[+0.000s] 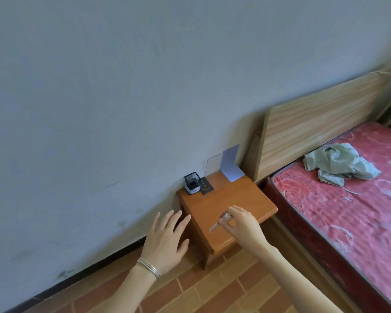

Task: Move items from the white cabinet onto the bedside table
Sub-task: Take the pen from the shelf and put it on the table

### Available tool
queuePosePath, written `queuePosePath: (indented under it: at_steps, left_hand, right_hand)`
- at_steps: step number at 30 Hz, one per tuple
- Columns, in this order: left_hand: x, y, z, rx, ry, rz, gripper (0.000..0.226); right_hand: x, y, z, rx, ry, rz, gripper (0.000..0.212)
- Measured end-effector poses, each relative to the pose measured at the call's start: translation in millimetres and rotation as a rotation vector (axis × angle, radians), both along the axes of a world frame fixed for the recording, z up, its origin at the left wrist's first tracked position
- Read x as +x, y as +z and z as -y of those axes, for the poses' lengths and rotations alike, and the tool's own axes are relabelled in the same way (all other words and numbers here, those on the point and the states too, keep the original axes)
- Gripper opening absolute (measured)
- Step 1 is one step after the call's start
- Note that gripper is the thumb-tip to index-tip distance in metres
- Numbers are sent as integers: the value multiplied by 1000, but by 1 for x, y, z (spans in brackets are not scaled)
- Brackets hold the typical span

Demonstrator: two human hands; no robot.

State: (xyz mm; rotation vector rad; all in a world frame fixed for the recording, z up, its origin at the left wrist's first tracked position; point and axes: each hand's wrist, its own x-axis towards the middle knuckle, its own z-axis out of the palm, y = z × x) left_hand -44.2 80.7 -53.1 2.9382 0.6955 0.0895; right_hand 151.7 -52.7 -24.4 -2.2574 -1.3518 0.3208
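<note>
The wooden bedside table (pixel 233 197) stands against the wall beside the bed. At its back left sit a small black-and-white box (pixel 192 183) and a dark booklet (pixel 205 185). A clear sheet (pixel 213 164) and a pale blue bookend (pixel 231 164) stand upright at the back right. My right hand (pixel 242 223) hovers over the table's front, pinching a small pale stick-like item (pixel 219 223). My left hand (pixel 167 238) is spread with nothing in it, just left of the table's front corner. The white cabinet is out of view.
A bed with a red patterned mattress (pixel 348 204) and a wooden headboard (pixel 321 123) fills the right side. A crumpled grey-green cloth (pixel 339 163) lies on the mattress. A plain wall runs behind, and brown tiled floor (pixel 212 294) lies below.
</note>
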Motion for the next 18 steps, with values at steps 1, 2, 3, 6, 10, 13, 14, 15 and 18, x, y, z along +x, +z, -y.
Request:
queuePosePath:
  at_steps: [1,2,3,6,10,13,14,15,18]
  left_hand:
    - [7,-3,-8,-8,11,-12,55]
    - [16,-6,-17,-14,21,-20,55]
    - [25,-10,-28,-15,26,-27,55]
    - [51,-20,-63,-19,16,-40,55]
    - [82,-31,-106,-37,7,-32,55]
    - [106,-45,-135,-18,-10,-30,54]
    - [114,-51,-144,-8,-15,-26,55]
    - [121,-57,-153,-7,-17,-30,55]
    - [142,-76,-174,-8,-3,-39,52]
  right_hand:
    - [10,-4,-12,-3,-13,-50,4]
    - [20,-10,-24,-5,-21,-88,2]
    - [31,-15,-38,-13,-24,-115,2]
    - [61,-32,-76,-44,-47,-162,7]
    - [94,-51,-125,-61,-98,-196,10]
    - [121,-66,-162,-75,-125,-211,10]
    - [129,-73,-173,-83,-133,-215,9]
    - [138,-81,-184,-88,-144,-217,8]
    - [161,-112,-215,-104,-188,-221,5]
